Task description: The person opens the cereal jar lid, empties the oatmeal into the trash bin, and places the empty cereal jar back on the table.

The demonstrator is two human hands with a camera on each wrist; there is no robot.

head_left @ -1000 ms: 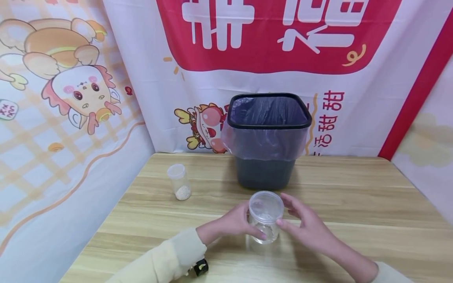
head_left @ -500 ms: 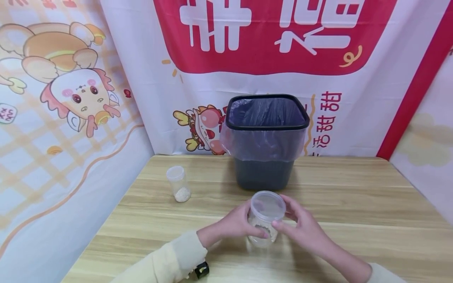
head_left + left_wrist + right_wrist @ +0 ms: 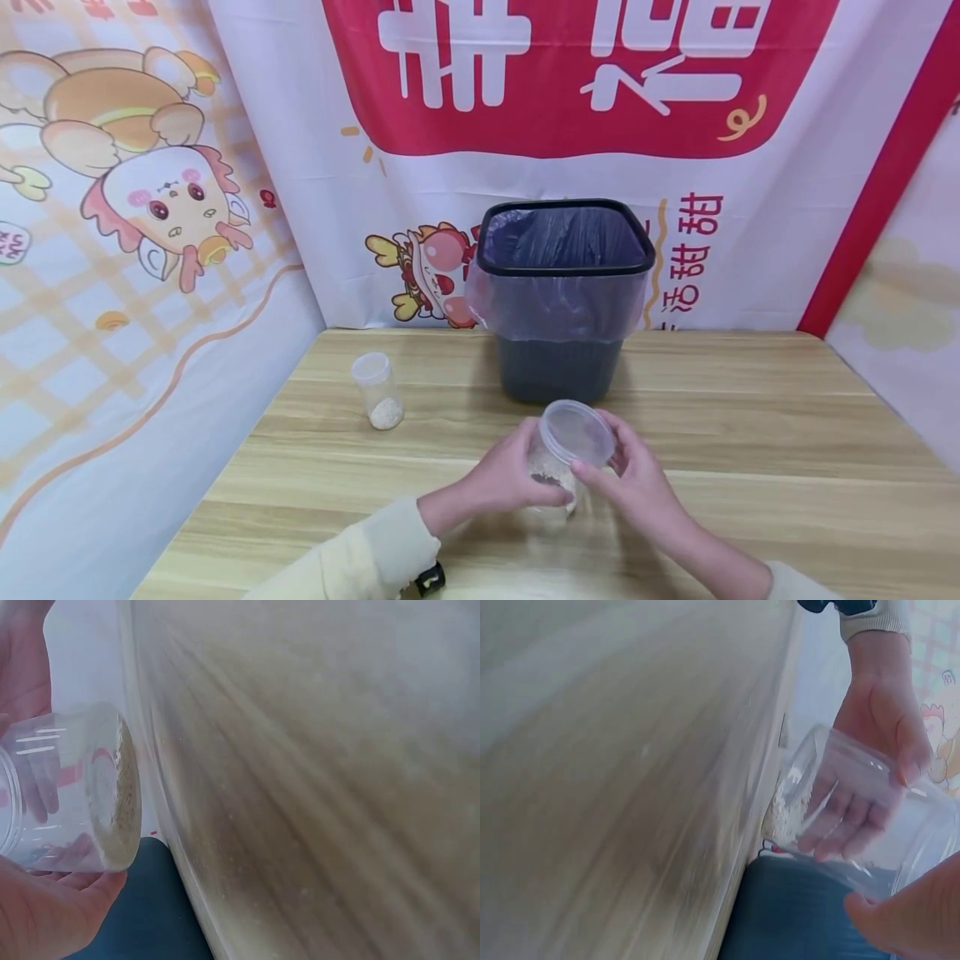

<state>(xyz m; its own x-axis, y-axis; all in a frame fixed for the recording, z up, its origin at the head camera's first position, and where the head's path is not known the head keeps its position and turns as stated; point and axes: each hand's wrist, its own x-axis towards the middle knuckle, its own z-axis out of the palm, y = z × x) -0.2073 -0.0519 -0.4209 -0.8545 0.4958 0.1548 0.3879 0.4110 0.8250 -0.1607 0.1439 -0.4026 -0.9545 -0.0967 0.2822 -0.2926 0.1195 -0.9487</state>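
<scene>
A clear plastic jar (image 3: 550,465) with white, rice-like grains (image 3: 787,814) in its bottom is held between both hands, close over the table (image 3: 720,517). It leans to the right in the head view, and the grains have slid to one side. My left hand (image 3: 504,473) grips the jar's body from the left, thumb across its front. On the other side my right hand (image 3: 636,477) holds the translucent lid (image 3: 579,433) at its edge, thumb in front and fingers behind. In the left wrist view the jar's base (image 3: 105,787) faces the wooden surface.
A smaller clear container (image 3: 377,390) with white grains and a lid stands at the left of the table. Behind the jar stands a dark bin (image 3: 558,367) lined with a plastic bag. Printed cloth (image 3: 420,183) hangs behind and along both sides.
The jar has gone from upright to leaning right, and its grains have shifted and show more. Both hands keep their hold on it. The bin and small container stay in place.
</scene>
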